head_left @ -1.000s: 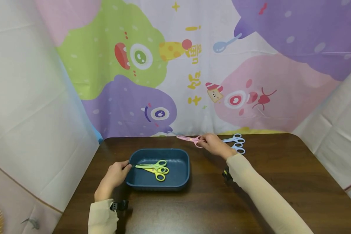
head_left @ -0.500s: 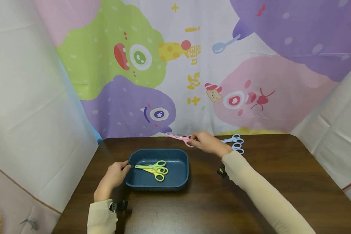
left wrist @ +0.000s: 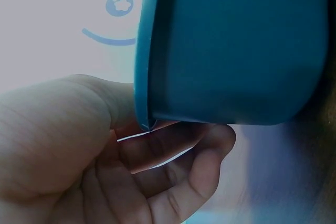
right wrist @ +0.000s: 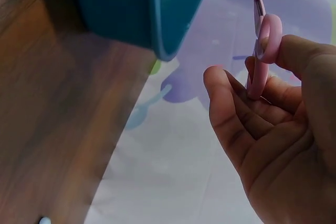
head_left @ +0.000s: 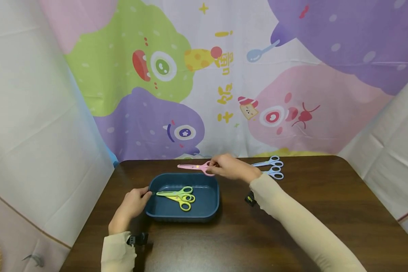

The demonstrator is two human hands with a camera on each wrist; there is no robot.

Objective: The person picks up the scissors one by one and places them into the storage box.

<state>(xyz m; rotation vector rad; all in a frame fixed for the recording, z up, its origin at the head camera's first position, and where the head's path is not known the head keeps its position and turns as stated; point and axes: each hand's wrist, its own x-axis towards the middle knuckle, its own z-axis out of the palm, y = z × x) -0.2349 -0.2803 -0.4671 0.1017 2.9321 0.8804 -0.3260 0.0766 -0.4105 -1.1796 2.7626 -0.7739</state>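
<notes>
A dark blue rectangular bin stands on the table. At its left end my left hand pinches the rim, thumb over the edge and fingers against the outer wall. Inside lie a green pair of scissors and a yellow pair of scissors, overlapping. Just beyond the bin's far rim, my right hand pinches a pink pair of scissors by a handle ring, blades pointing left. The right wrist view shows the pink handle between thumb and fingers.
Two light blue pairs of scissors, an upper one and a lower one, lie at the back of the brown table, right of the right hand. A cartoon-printed curtain hangs along the table's back edge.
My right hand has carried the pink scissors leftward from near the light blue pairs to beyond the bin's far rim. The left hand and bin have stayed in place.
</notes>
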